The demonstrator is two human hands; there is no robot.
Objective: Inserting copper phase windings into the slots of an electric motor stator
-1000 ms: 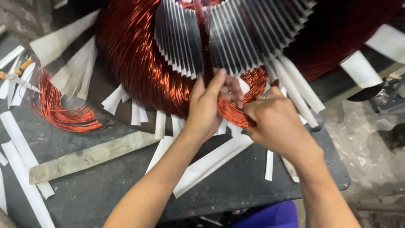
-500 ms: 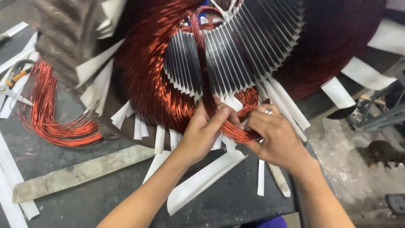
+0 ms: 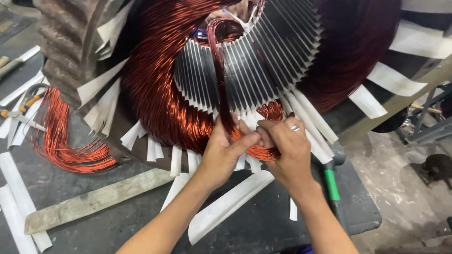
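Note:
A large motor stator (image 3: 263, 61) with grey slotted laminations and thick copper windings (image 3: 155, 94) lies on the dark workbench (image 3: 94, 226). My left hand (image 3: 226, 150) and my right hand (image 3: 287, 146) meet at its lower edge. Both pinch a bundle of copper wire (image 3: 221, 70) that runs up along a slot and curls below into a coil end (image 3: 263, 153). White insulation paper strips (image 3: 306, 122) stick out of the slots around my fingers. A ring shows on my right hand.
A loose copper coil (image 3: 61, 141) lies at left beside pliers (image 3: 19, 110) and paper strips. A wooden stick (image 3: 94, 200) and a wide paper strip (image 3: 226, 207) lie in front. A green-handled tool (image 3: 332, 183) rests at the right bench edge.
The view has shifted up the stator. My hands have drawn closer together, and the copper bundle now stands out along a slot above my left hand.

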